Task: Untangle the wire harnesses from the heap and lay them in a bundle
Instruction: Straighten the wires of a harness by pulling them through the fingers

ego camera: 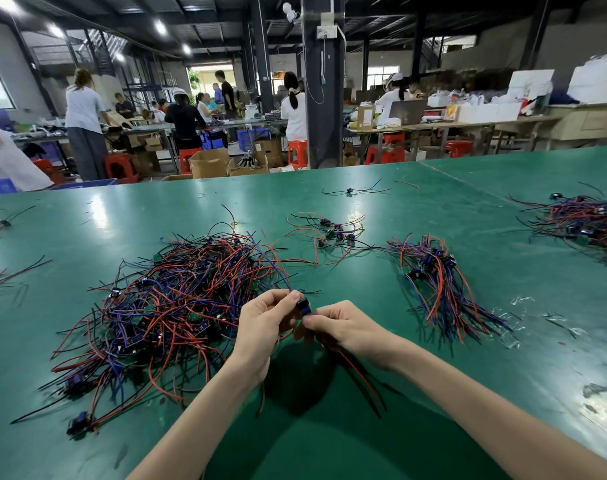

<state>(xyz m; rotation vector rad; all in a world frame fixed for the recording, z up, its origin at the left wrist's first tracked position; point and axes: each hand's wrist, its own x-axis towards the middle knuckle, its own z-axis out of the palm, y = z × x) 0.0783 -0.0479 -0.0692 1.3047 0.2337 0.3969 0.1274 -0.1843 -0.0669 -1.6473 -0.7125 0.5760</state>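
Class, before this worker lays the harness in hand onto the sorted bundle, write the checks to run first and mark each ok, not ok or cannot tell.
1. Harness gripped: left hand and right hand both pinch the blue connector above the table. Ok.
2. Harness wires free of the tangled heap: some wires run from the fingers back toward the heap. Not ok.
3. Trailing ends untangled: red and black wires hang below the hands, partly hidden. Cannot tell.
4. Sorted bundle ready to receive: lies to the right with its connectors grouped. Ok.
5. Path to the bundle: bare green table between. Ok.
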